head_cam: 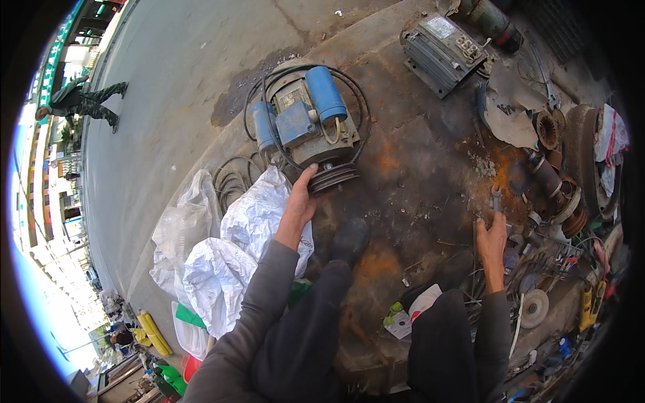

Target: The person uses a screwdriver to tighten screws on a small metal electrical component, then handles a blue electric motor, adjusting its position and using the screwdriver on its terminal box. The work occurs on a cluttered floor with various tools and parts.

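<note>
My left hand (pixel 301 201) grips the edge of a grooved belt pulley (pixel 332 177), with the thumb on its upper side. The pulley sits on the shaft of an electric motor (pixel 294 118) with blue capacitor housings (pixel 325 93) and a blue terminal box (pixel 297 126). A black cable (pixel 367 108) loops around this motor. At the right, my right hand (pixel 491 237) is closed around the lower part of an open-end wrench (pixel 497 194), whose jaw points away from me. The wrench's other end is hidden by the hand.
A second grey motor (pixel 443 50) stands at the far right. White woven sacks (pixel 257 211) and coiled cable (pixel 234 176) lie left. Stators (pixel 546 128), a grinding disc (pixel 534 308) and loose tools crowd the right side. A person (pixel 83 103) walks on the pavement far left.
</note>
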Motion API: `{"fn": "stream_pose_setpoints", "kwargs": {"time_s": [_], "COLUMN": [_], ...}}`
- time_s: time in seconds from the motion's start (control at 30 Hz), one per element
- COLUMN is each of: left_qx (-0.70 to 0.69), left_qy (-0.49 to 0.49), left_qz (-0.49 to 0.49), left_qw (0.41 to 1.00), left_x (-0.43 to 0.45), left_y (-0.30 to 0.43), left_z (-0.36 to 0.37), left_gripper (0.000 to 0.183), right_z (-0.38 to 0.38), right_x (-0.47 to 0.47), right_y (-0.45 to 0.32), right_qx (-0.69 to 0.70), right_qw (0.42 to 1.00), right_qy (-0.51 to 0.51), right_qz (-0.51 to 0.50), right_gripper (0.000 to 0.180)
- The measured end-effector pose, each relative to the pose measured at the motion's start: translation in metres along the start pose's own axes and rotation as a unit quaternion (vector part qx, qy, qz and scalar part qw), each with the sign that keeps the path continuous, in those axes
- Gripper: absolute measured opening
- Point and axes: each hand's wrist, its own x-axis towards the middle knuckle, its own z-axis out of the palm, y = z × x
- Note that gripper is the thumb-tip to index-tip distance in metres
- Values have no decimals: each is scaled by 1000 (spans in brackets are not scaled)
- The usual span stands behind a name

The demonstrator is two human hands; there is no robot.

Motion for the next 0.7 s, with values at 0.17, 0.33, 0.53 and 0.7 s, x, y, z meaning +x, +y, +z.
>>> {"fn": "stream_pose_setpoints", "kwargs": {"time_s": [0.17,0.33,0.53,0.7], "left_qx": [6,-25,-49,-104], "left_qy": [-13,-19,-12,-20], "left_qz": [-59,-53,-43,-42], "left_qw": [998,998,998,993], "left_x": [26,36,30,12], "left_y": [4,-11,-17,-44], "left_z": [-8,-21,-13,31], "left_gripper": [39,37,40,39], "right_z": [43,111,151,137], "right_x": [24,33,35,42], "right_y": [-157,-279,-312,-283], "right_qx": [271,348,401,432], "right_qw": [937,892,868,870], "right_qy": [-214,-252,-289,-231], "right_qz": [-53,-141,-37,-52], "right_gripper": [43,57,46,41]}}
